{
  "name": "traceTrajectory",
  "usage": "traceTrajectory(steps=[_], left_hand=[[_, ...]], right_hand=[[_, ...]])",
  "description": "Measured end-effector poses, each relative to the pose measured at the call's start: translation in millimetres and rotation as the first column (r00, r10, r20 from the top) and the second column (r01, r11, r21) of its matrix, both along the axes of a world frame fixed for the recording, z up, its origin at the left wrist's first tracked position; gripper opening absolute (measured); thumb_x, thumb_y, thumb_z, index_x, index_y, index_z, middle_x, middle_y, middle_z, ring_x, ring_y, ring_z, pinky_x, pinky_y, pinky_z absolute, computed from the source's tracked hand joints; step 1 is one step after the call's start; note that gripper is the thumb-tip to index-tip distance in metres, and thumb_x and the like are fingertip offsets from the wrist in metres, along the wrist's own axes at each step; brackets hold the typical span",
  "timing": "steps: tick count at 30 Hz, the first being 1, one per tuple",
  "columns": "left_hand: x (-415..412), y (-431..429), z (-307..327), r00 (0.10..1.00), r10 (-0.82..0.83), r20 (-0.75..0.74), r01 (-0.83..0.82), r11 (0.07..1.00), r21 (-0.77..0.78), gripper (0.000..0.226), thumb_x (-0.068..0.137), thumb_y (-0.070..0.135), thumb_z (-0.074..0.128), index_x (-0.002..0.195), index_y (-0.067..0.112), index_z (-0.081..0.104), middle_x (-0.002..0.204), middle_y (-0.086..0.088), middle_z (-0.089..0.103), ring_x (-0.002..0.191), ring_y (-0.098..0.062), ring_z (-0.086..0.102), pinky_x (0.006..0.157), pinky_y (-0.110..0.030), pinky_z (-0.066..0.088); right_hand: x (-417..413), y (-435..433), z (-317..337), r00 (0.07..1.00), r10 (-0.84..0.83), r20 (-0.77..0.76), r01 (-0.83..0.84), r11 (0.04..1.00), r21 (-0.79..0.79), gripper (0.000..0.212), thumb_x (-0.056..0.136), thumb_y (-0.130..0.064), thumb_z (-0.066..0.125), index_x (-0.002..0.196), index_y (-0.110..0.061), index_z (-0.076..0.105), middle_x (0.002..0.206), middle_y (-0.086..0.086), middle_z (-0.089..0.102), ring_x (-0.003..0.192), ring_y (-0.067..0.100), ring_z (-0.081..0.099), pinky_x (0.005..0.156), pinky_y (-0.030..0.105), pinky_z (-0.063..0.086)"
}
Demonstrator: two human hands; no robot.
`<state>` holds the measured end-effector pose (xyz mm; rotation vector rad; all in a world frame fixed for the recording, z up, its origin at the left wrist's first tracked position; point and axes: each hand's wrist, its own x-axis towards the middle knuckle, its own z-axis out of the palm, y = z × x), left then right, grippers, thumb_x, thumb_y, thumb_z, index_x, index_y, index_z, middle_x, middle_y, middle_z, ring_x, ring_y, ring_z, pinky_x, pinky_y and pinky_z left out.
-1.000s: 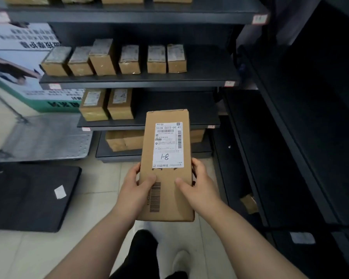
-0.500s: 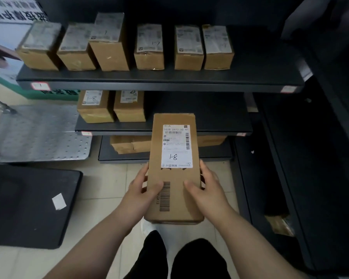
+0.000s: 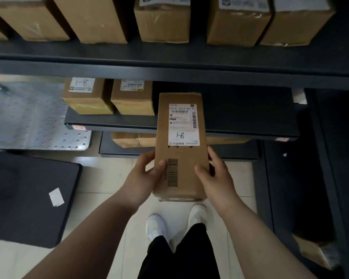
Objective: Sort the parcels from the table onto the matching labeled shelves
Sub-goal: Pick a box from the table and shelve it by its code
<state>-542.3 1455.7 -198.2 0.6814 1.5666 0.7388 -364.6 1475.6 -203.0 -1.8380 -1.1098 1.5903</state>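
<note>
I hold a long brown cardboard parcel (image 3: 180, 168) in front of me, its white label handwritten "1-8". My left hand (image 3: 143, 178) grips its left edge with the thumb on top, and my right hand (image 3: 216, 176) grips the right edge the same way. Its far end reaches over the front of a dark shelf (image 3: 240, 121). On that shelf, to the left, stand two boxes; the left box (image 3: 85, 97) is also marked "1-8", the second box (image 3: 132, 97) sits right beside the held parcel.
The shelf above (image 3: 169, 71) carries several brown boxes. A lower shelf (image 3: 125, 152) holds more parcels. A dark mat (image 3: 24, 198) and a perforated metal plate (image 3: 32, 117) lie on the floor at left. Another dark rack (image 3: 320, 178) stands to the right.
I have stepped closer to the shelves and the view has tilted down. The parcel has moved forward, its far end now over the edge of the "1-8" shelf. Both hands keep their grip.
</note>
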Motion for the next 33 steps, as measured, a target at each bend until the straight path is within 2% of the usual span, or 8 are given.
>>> traceTrajectory(steps=[7,9,11,17,22,26,29,33], left_hand=[[9.2,46.7,-52.3,0.999,-0.022,-0.032,0.021,0.999,-0.027,0.033,0.100,0.031,0.042,0.133,0.036,0.045,0.111,0.011,0.062,0.100,-0.009,0.061,0.080,-0.028,0.051],[5.8,55.1,-66.8,0.997,-0.042,-0.060,0.041,0.999,-0.017,0.037,0.100,0.032,0.040,0.136,0.040,0.043,0.112,0.008,0.065,0.102,-0.010,0.062,0.085,-0.031,0.051],[2.1,63.3,-78.6,0.995,-0.078,-0.069,0.079,0.997,0.005,0.039,0.101,0.034,0.040,0.139,0.040,0.041,0.117,0.007,0.065,0.108,-0.011,0.061,0.094,-0.038,0.049],[-3.2,98.3,-99.8,0.984,-0.128,-0.125,0.141,0.985,0.100,0.068,0.079,0.075,0.035,0.142,0.051,0.027,0.134,0.005,0.055,0.124,-0.022,0.050,0.102,-0.052,0.042],[-6.9,123.8,-93.9,0.981,-0.059,-0.185,0.081,0.990,0.116,0.062,0.085,0.068,0.031,0.142,0.045,0.031,0.130,0.003,0.055,0.120,-0.017,0.052,0.103,-0.044,0.042],[-0.5,98.9,-77.9,0.960,-0.009,-0.279,0.034,0.996,0.084,0.050,0.100,0.046,0.025,0.149,0.037,0.021,0.143,0.004,0.043,0.129,-0.011,0.039,0.100,-0.022,0.027],[10.7,57.8,-81.0,0.949,0.049,-0.311,-0.050,0.999,0.006,0.050,0.101,0.042,0.026,0.150,0.030,0.022,0.153,0.007,0.029,0.139,-0.011,0.027,0.103,-0.018,0.017],[32.1,13.0,-91.1,0.974,0.078,-0.213,-0.102,0.989,-0.105,0.049,0.101,0.034,0.033,0.149,0.027,0.024,0.153,0.009,0.029,0.139,-0.006,0.027,0.103,-0.014,0.016]], right_hand=[[-1.7,38.6,-49.9,0.997,-0.071,-0.030,0.071,0.997,0.018,0.045,0.094,-0.014,0.053,0.135,-0.027,0.039,0.122,-0.010,0.057,0.103,0.001,0.056,0.077,0.014,0.043],[-1.6,51.1,-62.4,0.997,-0.062,-0.048,0.063,0.998,0.018,0.039,0.094,-0.008,0.050,0.121,-0.034,0.039,0.112,-0.018,0.057,0.095,-0.007,0.055,0.073,0.009,0.042],[-2.0,65.2,-72.3,0.996,-0.051,-0.070,0.052,0.999,0.016,0.046,0.095,-0.004,0.047,0.123,-0.039,0.034,0.104,-0.026,0.054,0.091,-0.012,0.053,0.071,0.008,0.042],[-9.8,110.2,-88.7,0.998,-0.006,-0.063,0.009,0.998,0.060,0.055,0.098,-0.014,0.047,0.146,-0.029,0.025,0.123,-0.012,0.054,0.099,-0.002,0.054,0.079,0.015,0.043],[-12.8,131.1,-93.1,0.998,-0.022,-0.054,0.030,0.990,0.141,0.056,0.097,-0.028,0.049,0.147,-0.029,0.023,0.143,-0.002,0.045,0.126,0.015,0.046,0.107,0.038,0.038],[-2.5,107.3,-87.1,0.997,-0.081,0.007,0.079,0.981,0.176,0.057,0.097,-0.031,0.047,0.148,-0.028,0.022,0.153,-0.003,0.030,0.137,0.011,0.032,0.113,0.032,0.027],[3.0,63.0,-82.7,0.995,-0.059,0.083,0.050,0.993,0.107,0.055,0.098,-0.033,0.044,0.148,-0.033,0.020,0.151,-0.011,0.028,0.133,0.000,0.027,0.105,0.020,0.024],[-2.5,10.6,-80.7,0.996,-0.058,0.060,0.061,0.997,-0.045,0.055,0.098,-0.031,0.042,0.147,-0.040,0.018,0.154,-0.012,0.023,0.139,0.006,0.027,0.111,0.026,0.025]])
